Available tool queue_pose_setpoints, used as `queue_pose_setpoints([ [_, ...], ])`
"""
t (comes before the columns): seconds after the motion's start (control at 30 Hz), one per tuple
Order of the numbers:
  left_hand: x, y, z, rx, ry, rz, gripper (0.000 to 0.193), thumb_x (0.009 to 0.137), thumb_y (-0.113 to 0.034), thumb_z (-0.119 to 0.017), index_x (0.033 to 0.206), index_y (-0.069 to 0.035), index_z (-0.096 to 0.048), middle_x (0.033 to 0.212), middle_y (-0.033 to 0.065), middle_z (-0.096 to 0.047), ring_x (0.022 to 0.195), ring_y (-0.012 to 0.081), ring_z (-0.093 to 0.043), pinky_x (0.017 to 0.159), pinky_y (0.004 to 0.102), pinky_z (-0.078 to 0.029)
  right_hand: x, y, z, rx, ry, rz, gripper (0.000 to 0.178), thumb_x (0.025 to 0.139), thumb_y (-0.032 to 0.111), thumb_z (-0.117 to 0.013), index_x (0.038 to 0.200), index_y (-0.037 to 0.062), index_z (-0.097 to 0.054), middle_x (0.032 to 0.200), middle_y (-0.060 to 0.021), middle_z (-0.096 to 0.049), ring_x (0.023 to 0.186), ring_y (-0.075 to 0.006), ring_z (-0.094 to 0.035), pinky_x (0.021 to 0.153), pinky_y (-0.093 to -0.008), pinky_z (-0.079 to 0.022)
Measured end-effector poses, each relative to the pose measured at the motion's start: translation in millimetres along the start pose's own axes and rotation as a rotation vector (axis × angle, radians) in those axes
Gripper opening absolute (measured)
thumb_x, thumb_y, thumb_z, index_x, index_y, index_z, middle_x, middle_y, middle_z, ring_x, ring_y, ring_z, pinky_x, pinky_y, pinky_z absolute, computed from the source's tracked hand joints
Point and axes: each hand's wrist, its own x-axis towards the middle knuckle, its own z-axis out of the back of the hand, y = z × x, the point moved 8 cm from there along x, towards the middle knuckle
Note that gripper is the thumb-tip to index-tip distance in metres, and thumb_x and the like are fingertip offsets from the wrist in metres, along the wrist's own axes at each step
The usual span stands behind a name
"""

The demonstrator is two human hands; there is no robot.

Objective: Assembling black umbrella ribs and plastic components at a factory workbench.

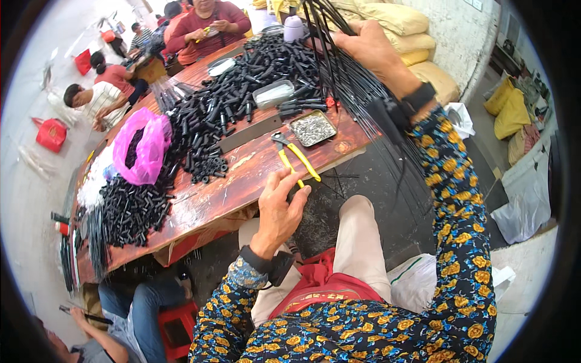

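My right hand (370, 51) is raised at the upper right, closed round a bundle of thin black rods (325, 33). More long black rods (363, 103) lie fanned beneath it, over the table's right end. At the near table edge my left hand (279, 212) has its thumb and fingers at one handle end of the yellow-handled pliers (292, 151). The pliers' handles are spread and their dark head lies toward the table. Close beyond them sits a small metal tray (313, 127) of tiny silvery pieces. A flat grey metal bar (249, 134) lies to its left.
Black tubular parts (266, 66) heap across the wooden table (242, 172). Shorter black pieces (130, 209) lie left, near a pink plastic bag (142, 148). A clear box (273, 94) stands among the parts. Several people sit around; sacks (399, 24) are stacked behind.
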Motion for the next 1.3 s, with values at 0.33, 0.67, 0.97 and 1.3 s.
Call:
queue_pose_setpoints([
  [0.33,-18.4,-124.1,59.2,-0.441,0.246,-0.072,0.014,0.087,-0.004,-0.063,0.094,0.006,-0.069,0.075,0.0103,-0.071,0.066,0.0149,-0.066,0.062,0.0260,-0.052,-99.3,109.7,-74.0,-0.115,0.615,-0.017,0.021,0.079,0.005,-0.067,0.094,-0.0087,-0.063,0.064,-0.0010,-0.058,0.054,-0.0068,-0.053,0.047,-0.0244,-0.042],
  [0.67,14.5,-58.2,53.0,-0.915,-0.094,0.365,0.058,0.096,-0.038,-0.058,0.135,0.000,-0.040,0.105,0.0089,-0.065,0.091,0.0155,-0.065,0.074,0.0285,-0.053,-143.9,159.2,-96.5,-0.144,0.476,0.380,0.018,0.075,0.009,-0.068,0.084,-0.0047,-0.061,0.068,-0.0190,-0.061,0.060,-0.0294,-0.061,0.055,-0.0382,-0.046],
  [0.97,23.0,-29.3,74.1,-1.489,-0.166,0.328,0.039,0.098,-0.019,-0.050,0.135,-0.007,-0.042,0.101,0.0180,-0.067,0.092,0.0312,-0.066,0.084,0.0485,-0.054,-214.7,83.1,-124.0,0.110,1.117,-0.285,0.023,0.080,0.012,-0.064,0.094,-0.0044,-0.058,0.065,-0.0104,-0.062,0.061,-0.0234,-0.064,0.055,-0.0366,-0.050],
  [1.3,30.9,-60.1,90.6,-1.484,0.023,0.281,0.056,0.102,-0.046,-0.032,0.142,-0.008,-0.036,0.108,0.0215,-0.064,0.094,0.0351,-0.066,0.082,0.0531,-0.054,-250.2,86.2,-160.4,0.739,1.021,-0.522,0.034,0.095,0.035,-0.061,0.105,0.0024,-0.059,0.059,0.0028,-0.048,0.046,-0.0063,-0.045,0.043,-0.0224,-0.034],
])
